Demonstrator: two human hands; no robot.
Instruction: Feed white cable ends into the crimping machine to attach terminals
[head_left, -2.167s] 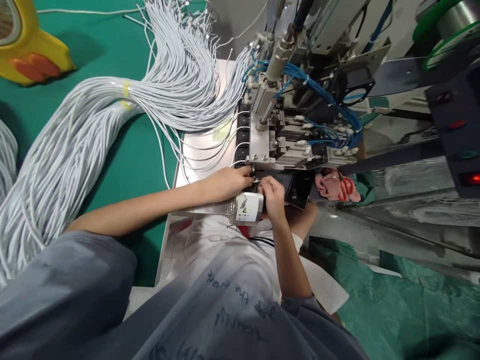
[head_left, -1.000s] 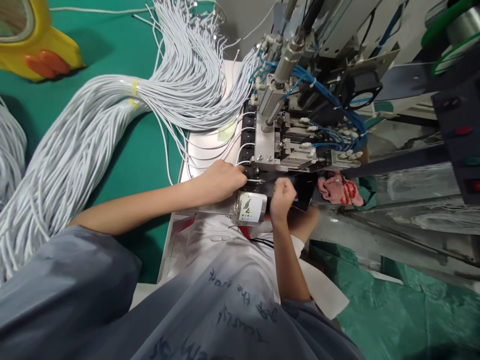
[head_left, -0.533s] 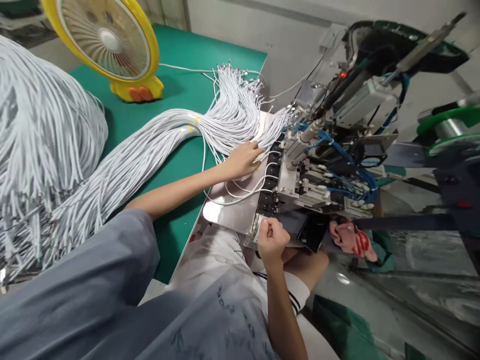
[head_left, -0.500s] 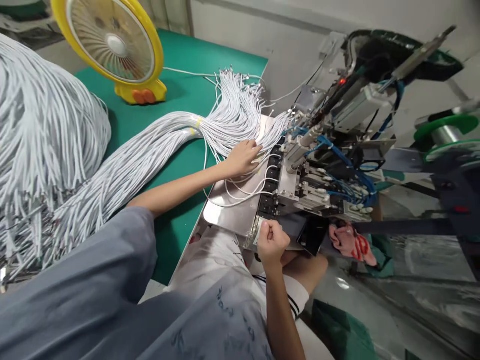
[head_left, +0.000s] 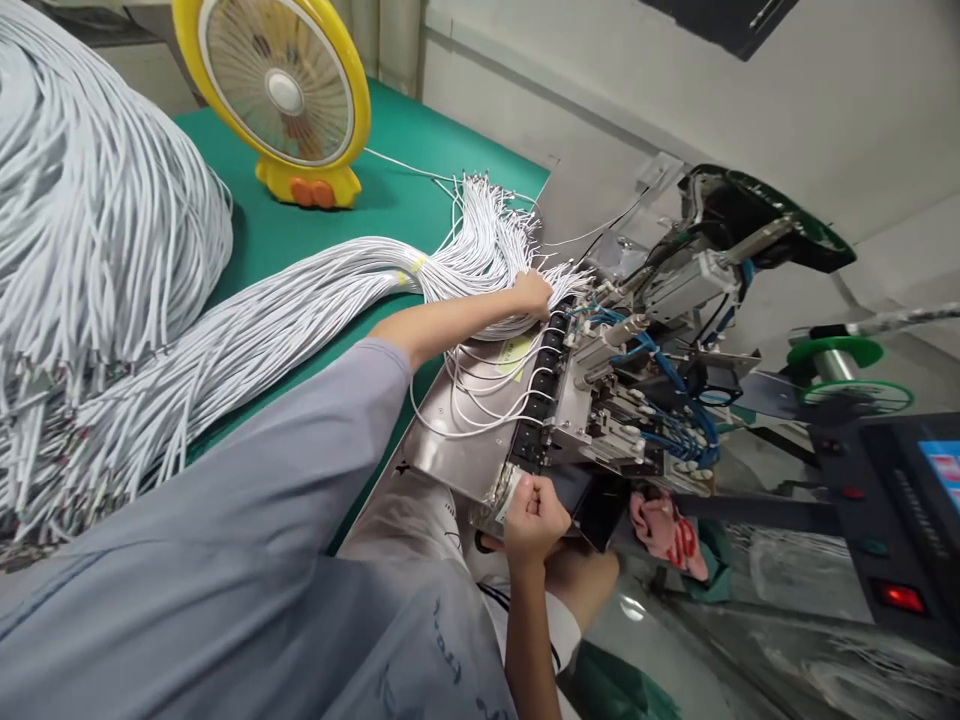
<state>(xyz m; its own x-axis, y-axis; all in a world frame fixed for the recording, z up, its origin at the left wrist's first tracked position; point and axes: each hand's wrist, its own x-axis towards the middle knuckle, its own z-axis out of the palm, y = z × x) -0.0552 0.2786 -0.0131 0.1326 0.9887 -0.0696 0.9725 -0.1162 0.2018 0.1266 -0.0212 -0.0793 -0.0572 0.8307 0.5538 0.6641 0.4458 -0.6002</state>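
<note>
My left hand [head_left: 534, 293] reaches in among the white cables [head_left: 491, 235] near the machine, fingers curled down on them and partly hidden. These cables belong to a long bundle with a yellow tie [head_left: 412, 265]. Below that hand, several single cables run across a metal plate [head_left: 442, 455] into a row of black holders [head_left: 541, 385] on the machine [head_left: 596, 365]. My right hand [head_left: 536, 515] is closed in a fist by the plate's near corner, beside a clear wrapped edge; whatever lies inside the fist is hidden.
A yellow fan [head_left: 285, 95] stands on the green table [head_left: 420, 125]. A large heap of white cables [head_left: 97, 190] lies at the left. To the right are a green wire spool [head_left: 840, 365], a control box with a screen [head_left: 900, 530] and a pink cloth [head_left: 664, 530].
My left hand has moved forward and right, from over the loose cables to the cable ends by the machine. My right fist keeps its place by the plate's corner. The view has shifted.
</note>
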